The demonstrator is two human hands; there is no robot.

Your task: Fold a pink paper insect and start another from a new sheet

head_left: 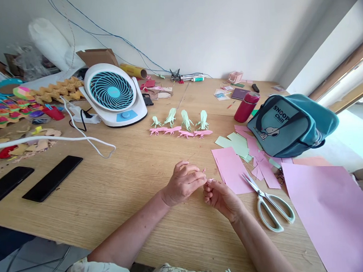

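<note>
My left hand and my right hand meet just above the wooden table, both pinched on a tiny folded piece of pink paper held between their fingertips. A stack of pink paper sheets lies just to the right of my hands. White-handled scissors rest beside my right wrist. Farther back stands a row of small green folded paper figures on pink bases.
A white and blue desk fan stands at the back left with a white cable. Two black phones lie at left. A teal bag, a red bottle and a large pink sheet sit at right.
</note>
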